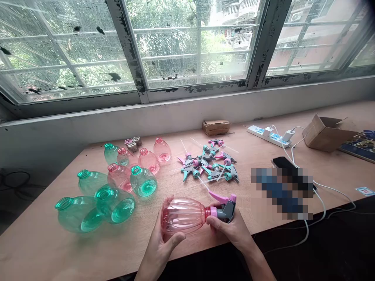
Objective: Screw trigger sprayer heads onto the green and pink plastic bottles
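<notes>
1. Two hands meet at the lower middle of the frame. The left hand (pixel 162 246) cups the rounded base end of a pink bottle (pixel 184 214), with its thumb over the ribbed wall and its fingers underneath, so its grip is closed round the body.
2. The right hand (pixel 232 231) has its grip pressed together at the bottle's neck. It pinches the pink collar and the grey trigger head (pixel 226 210) seated there, and a pink lever juts up and left from that head.
3. The pink bottle lies on its side at the near edge of the table (pixel 43 242), base to the left and neck to the right. I cannot tell whether it rests on the wood.
4. Its walls are thin and see-through and it looks empty, so it is probably very light.
   - A hard squeeze would likely dent it.
   - The glossy plastic may slip, so the ribs and the stiffer neck seem the surest places to hold.
5. The body is a bulbous, fluted dome of translucent plastic. The trigger head is hard, opaque and angular. The table is matt, pale plywood.
6. At left of centre lie headless green bottles (pixel 115 203) and more pink bottles (pixel 149 160). At centre is a heap of trigger heads (pixel 209 164) with thin dip tubes.
7. At right are a power strip (pixel 268 135), a phone (pixel 283 162) and an open cardboard box (pixel 324 133).
</notes>
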`<state>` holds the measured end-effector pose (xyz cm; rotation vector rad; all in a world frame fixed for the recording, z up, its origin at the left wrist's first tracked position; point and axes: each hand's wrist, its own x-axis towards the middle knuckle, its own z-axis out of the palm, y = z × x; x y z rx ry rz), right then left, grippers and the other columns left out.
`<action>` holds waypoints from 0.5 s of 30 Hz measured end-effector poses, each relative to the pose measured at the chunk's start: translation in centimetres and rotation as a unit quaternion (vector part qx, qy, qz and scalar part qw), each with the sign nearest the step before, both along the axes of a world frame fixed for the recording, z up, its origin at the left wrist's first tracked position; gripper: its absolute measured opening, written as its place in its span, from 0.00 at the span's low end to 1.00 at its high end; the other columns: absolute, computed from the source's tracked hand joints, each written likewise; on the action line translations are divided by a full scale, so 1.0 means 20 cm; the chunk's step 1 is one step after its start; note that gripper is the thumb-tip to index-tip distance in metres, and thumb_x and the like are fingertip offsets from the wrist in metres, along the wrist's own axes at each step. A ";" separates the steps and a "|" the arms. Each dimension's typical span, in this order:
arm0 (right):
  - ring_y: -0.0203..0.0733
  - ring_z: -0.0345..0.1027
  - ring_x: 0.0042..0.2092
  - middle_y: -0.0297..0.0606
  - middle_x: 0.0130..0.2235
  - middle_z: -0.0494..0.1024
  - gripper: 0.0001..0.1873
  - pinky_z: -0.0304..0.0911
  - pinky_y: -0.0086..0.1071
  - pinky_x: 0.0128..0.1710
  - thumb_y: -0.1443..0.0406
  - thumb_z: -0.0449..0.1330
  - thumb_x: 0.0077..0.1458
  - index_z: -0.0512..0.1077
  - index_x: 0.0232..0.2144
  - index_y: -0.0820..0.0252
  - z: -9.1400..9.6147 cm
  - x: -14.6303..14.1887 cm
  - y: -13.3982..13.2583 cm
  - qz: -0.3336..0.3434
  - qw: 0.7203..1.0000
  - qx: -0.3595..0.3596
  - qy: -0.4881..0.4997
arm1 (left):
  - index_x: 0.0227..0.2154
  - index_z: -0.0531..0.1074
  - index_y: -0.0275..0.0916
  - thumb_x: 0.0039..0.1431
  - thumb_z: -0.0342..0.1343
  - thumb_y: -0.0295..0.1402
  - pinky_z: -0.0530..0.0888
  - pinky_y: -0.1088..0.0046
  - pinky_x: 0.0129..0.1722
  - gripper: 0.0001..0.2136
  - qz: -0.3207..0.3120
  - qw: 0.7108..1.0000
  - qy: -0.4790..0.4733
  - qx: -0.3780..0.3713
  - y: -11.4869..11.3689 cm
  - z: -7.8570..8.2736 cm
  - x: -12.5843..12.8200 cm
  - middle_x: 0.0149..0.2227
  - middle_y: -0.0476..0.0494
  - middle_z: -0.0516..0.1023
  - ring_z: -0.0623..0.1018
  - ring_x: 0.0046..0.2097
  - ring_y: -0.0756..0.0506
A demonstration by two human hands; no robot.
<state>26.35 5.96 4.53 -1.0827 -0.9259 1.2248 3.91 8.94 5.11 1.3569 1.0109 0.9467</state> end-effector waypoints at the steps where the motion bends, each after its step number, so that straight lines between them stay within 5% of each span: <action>1: 0.37 0.69 0.20 0.31 0.17 0.77 0.18 0.64 0.30 0.25 0.55 0.73 0.48 0.76 0.34 0.62 0.00 0.00 0.00 -0.001 1.000 0.000 -0.006 | 0.70 0.49 0.49 0.57 0.65 0.43 0.56 0.53 0.70 0.42 -0.004 1.000 0.000 -0.001 0.00 0.00 0.00 0.74 0.41 0.50 0.55 0.72 0.32; 7: 0.37 0.67 0.19 0.32 0.18 0.76 0.18 0.63 0.31 0.25 0.53 0.71 0.51 0.75 0.31 0.61 -0.01 0.01 0.01 0.003 1.000 -0.002 -0.005 | 0.69 0.46 0.62 0.58 0.65 0.40 0.48 0.51 0.71 0.42 0.014 0.999 0.044 0.026 -0.01 -0.02 0.00 0.75 0.53 0.47 0.51 0.73 0.35; 15: 0.38 0.68 0.24 0.28 0.21 0.75 0.19 0.65 0.32 0.28 0.57 0.73 0.49 0.75 0.40 0.59 0.01 0.00 -0.01 0.009 1.000 -0.003 -0.018 | 0.69 0.53 0.49 0.52 0.67 0.48 0.58 0.52 0.69 0.44 0.019 1.000 -0.005 0.015 0.02 0.00 0.00 0.73 0.40 0.54 0.55 0.72 0.30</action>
